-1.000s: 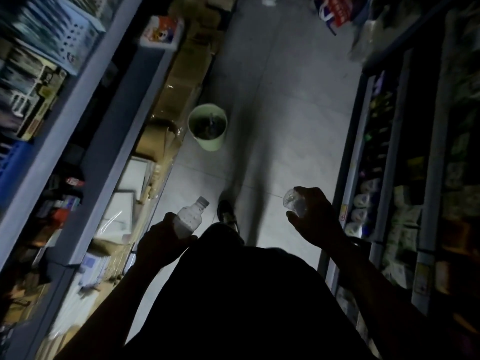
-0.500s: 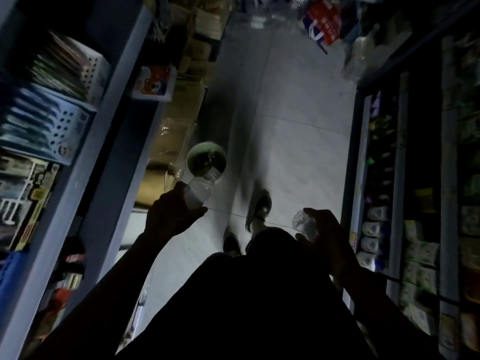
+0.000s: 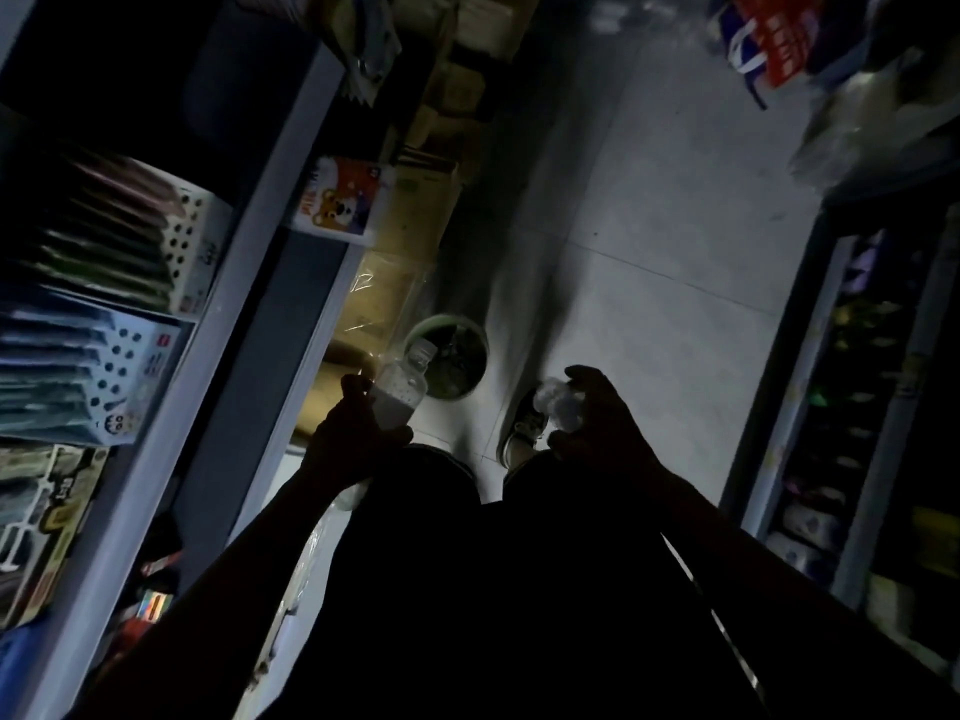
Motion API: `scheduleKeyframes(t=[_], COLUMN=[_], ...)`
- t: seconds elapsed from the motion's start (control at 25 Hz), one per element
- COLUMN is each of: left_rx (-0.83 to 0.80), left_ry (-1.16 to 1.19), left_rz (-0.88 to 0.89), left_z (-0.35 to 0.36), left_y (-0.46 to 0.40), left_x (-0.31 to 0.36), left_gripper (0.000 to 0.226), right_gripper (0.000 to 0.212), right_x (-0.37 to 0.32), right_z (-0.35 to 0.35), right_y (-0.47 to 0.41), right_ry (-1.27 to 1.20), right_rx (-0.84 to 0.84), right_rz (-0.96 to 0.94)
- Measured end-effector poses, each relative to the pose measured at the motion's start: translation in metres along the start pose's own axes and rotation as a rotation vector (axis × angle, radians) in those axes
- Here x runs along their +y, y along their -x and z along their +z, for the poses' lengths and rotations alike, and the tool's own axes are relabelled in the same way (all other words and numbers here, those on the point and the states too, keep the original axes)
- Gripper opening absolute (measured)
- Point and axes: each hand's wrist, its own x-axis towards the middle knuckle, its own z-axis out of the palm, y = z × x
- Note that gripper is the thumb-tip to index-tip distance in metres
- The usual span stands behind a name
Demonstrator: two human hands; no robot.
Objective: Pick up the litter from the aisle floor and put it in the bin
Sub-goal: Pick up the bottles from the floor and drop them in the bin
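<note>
Your left grip [image 3: 358,433] is wrapped round the lower body of a clear plastic bottle [image 3: 400,389], fingers and thumb curled tight about it, with the capped neck pointing forward and away from you. Just beyond that cap sits the green bin [image 3: 475,337] on the aisle floor [image 3: 649,283], its open mouth facing up and pressed close to the cardboard boxes [image 3: 384,298] on the far left of your grip. Your right grip [image 3: 597,423] is curled round a crumpled clear wrapper or cup [image 3: 558,402]; what exactly it is I cannot tell in this dim light.

To do the drop well, carry the bottle forward until its whole length, not only the cap, hangs over the bin's mouth, then let go from low down so it does not bounce off the rim. Tip it neck first; the opening looks only a little wider than the bottle. Bring the right grip across to the same spot afterwards instead of throwing from where it is, since the bin lies forward and to the left of it, past your shoe [image 3: 524,428]. Light crumpled plastic is likely to drift, so release it close above the mouth.
</note>
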Motion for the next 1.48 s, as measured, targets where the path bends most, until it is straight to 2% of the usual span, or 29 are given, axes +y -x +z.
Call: scheduleKeyframes(t=[0.08, 0.16, 0.2, 0.36, 0.48, 0.56, 0.68, 0.88, 0.96, 1.04, 1.12, 1.2, 1.32, 1.48], left_rx=[-0.072, -0.104, -0.126, -0.230, -0.214, -0.186, -0.182, -0.110, -0.103, -0.095, -0.050, -0.027, -0.027, -0.091], left_ry=[0.109, 0.146, 0.144, 0.010, -0.107, -0.180, -0.267, -0.290, -0.258, -0.243, -0.277, -0.356, -0.440, -0.422], left_rz=[-0.066, -0.122, -0.146, -0.187, -0.149, -0.109, -0.087, -0.045, 0.000, 0.049, 0.136, 0.188, 0.149, 0.086], left_z=[-0.001, 0.004, 0.008, 0.040, 0.080, 0.109, 0.159, 0.237, 0.260, 0.269, 0.264, 0.249, 0.219, 0.181], left_y=[-0.030, -0.062, -0.081, -0.173, -0.251, -0.306, -0.388, -0.476, -0.487, -0.485, -0.474, -0.457, -0.421, -0.356], left_x=[0.001, -0.004, -0.009, -0.038, -0.065, -0.083, -0.111, -0.137, -0.144, -0.147, -0.145, -0.142, -0.131, -0.111], left_gripper=[0.073, 0.072, 0.071, 0.073, 0.077, 0.077, 0.081, 0.071, 0.064, 0.059, 0.055, 0.055, 0.047, 0.041], right_gripper=[0.084, 0.059, 0.051, 0.043, 0.038, 0.039, 0.037, 0.037, 0.037, 0.049, 0.061, 0.065, 0.054, 0.036], right_x=[-0.011, -0.017, -0.015, 0.012, 0.053, 0.084, 0.127, 0.189, 0.204, 0.210, 0.210, 0.205, 0.188, 0.160], right_z=[0.011, 0.033, 0.047, 0.115, 0.180, 0.225, 0.290, 0.379, 0.403, 0.413, 0.408, 0.394, 0.358, 0.300], right_y=[-0.037, -0.071, -0.090, -0.170, -0.230, -0.274, -0.339, -0.405, -0.412, -0.407, -0.392, -0.370, -0.335, -0.286], right_ry=[-0.031, -0.058, -0.071, -0.061, -0.134, -0.132, -0.153, -0.134, -0.118, -0.078, -0.025, -0.008, 0.022, 0.148], right_rx=[0.010, -0.021, -0.047, -0.061, -0.017, -0.016, 0.076, 0.155, 0.063, -0.017, -0.077, -0.126, -0.213, -0.265], right_rz=[0.025, 0.137, 0.169, 0.229, 0.344, 0.377, 0.393, 0.492, 0.438, 0.371, 0.352, 0.358, 0.358, 0.247])
